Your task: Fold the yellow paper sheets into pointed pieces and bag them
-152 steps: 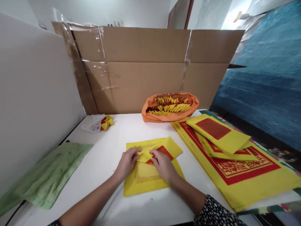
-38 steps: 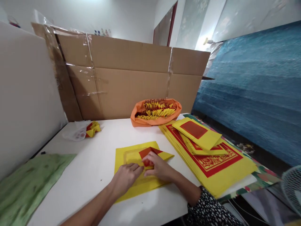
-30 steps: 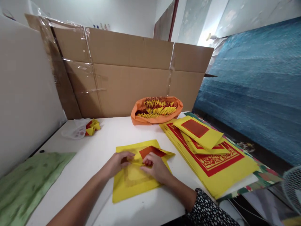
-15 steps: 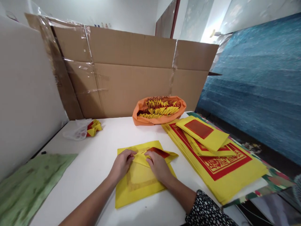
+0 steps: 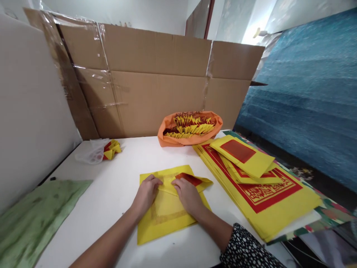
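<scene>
A partly folded yellow paper [image 5: 168, 188] with a red patch near its right end lies over a flat yellow sheet [image 5: 164, 227] on the white table. My left hand [image 5: 147, 191] pinches the folded paper's left part between thumb and fingers. On its right part, my right hand [image 5: 187, 193] grips the paper with fingers closed, just left of the red patch. The paper's pointed right end sticks out past my right hand. My fingertips are a short gap apart.
An orange bag [image 5: 189, 139] of folded papers stands at the back. Yellow-and-red sheets [image 5: 251, 208] are stacked right. A clear plastic bag [image 5: 90, 152] with folded pieces [image 5: 112, 149] and a green cloth [image 5: 41, 216] lie left. A cardboard sheet [image 5: 158, 100] stands behind.
The view has shifted slightly. My hands hold almost the same place on the folded paper, with only a small shift of the fingers.
</scene>
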Available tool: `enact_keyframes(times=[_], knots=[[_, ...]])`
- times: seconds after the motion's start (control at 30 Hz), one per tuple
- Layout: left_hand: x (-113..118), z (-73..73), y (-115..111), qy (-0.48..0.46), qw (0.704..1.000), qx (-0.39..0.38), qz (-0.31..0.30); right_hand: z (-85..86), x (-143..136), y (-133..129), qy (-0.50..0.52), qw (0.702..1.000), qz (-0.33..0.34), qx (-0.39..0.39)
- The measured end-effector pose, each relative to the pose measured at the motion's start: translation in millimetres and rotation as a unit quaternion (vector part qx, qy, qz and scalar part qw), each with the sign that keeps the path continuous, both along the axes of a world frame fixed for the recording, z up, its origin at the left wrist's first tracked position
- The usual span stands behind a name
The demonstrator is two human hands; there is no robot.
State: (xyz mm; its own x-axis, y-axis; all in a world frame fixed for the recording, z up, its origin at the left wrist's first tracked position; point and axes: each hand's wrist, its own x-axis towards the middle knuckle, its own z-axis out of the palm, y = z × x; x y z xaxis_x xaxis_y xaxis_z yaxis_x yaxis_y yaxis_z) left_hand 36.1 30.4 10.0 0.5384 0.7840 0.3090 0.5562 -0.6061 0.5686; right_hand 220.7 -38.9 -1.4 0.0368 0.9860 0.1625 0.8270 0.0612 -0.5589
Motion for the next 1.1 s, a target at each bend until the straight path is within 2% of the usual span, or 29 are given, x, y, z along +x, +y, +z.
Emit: enact_keyframes(times=[0.2, 0.3, 0.4, 0.47, 0.53, 0.63, 0.7, 0.77, 0.83, 0.9, 0.93, 1.0, 1.1], knots=[[0.4, -0.2, 0.0, 0.031, 0.999, 0.016, -0.004, -1.5, -2.8, 0.1, -0.05, 0.999, -0.001, -0.021], [0.4, 7.2, -8.9, 0.114, 0.989, 0.094, -0.024, 4.4, -2.7, -2.5, -0.103, 0.995, 0.008, -0.003], [0.5, 11.5, -26.4, 0.25, 0.947, 0.193, -0.058, 9.3, 0.4, -12.5, -0.152, 0.986, 0.06, 0.042], [0.7, 9.0, -39.8, 0.331, 0.912, 0.24, -0.037, 5.2, 2.5, -25.1, -0.18, 0.975, 0.119, 0.059], [1.2, 3.4, -51.6, 0.381, 0.886, 0.263, -0.004, -4.5, 3.4, -41.4, -0.21, 0.965, 0.144, 0.059], [3.7, -3.6, -63.3, 0.398, 0.876, 0.273, 0.023, -13.1, 5.0, -64.4, -0.241, 0.965, 0.1, 0.028], [6.6, -5.1, -66.6, 0.381, 0.882, 0.273, 0.045, -2.0, 10.8, -71.5, -0.252, 0.964, 0.088, -0.004], [9.7, -5.8, -66.1, 0.362, 0.89, 0.272, 0.049, 23.8, 23.9, -67.6, -0.241, 0.965, 0.095, -0.046], [11.8, -8.2, -62.7, 0.355, 0.895, 0.271, 0.011, 54.7, 43.8, -53.5, -0.19, 0.976, 0.061, -0.087], [12.1, -12.6, -58.3, 0.358, 0.894, 0.267, -0.035, 77.1, 66.0, -33.3, -0.117, 0.992, -0.037, -0.027], [11.7, -14.9, -56.4, 0.359, 0.894, 0.263, -0.048, 81.9, 75.9, -22.8, -0.082, 0.994, -0.068, -0.008], [10.1, -18.3, -54.3, 0.355, 0.899, 0.252, -0.058, 77.6, 89.9, -4.3, -0.031, 0.997, -0.072, -0.016], [9.0, -17.5, -55.1, 0.329, 0.912, 0.231, -0.085, 50.1, 93.9, 11.9, -0.025, 0.998, -0.024, -0.048]])
